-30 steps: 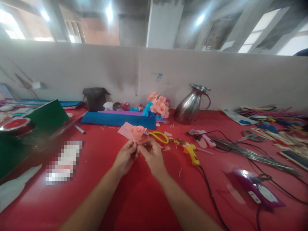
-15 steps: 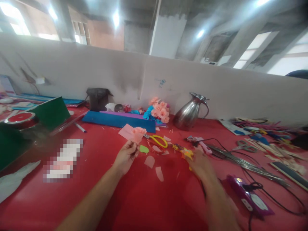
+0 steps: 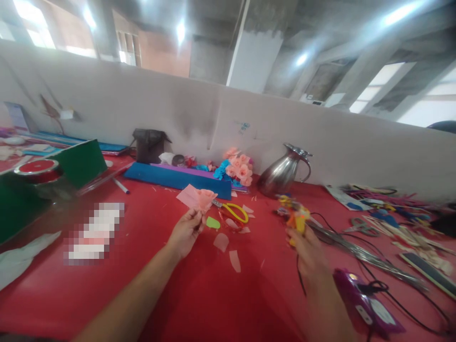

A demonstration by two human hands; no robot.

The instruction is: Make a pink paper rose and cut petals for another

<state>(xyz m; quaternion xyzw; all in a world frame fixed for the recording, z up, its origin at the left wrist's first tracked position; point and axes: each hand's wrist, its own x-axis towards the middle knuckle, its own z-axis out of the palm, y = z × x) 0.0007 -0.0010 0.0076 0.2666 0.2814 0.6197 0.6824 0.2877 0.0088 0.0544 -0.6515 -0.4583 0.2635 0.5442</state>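
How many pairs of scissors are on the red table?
2. The yellow-handled scissors lie beside the paper flower in the left hand; the grey scissors lie far right. Clutter may hide more.

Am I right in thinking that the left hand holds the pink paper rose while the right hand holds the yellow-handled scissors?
Not quite. The right hand grips the yellow glue gun, not the scissors. The yellow-handled scissors lie untouched on the red table between the two hands. The left hand does hold the pink paper rose. The head view shows this.
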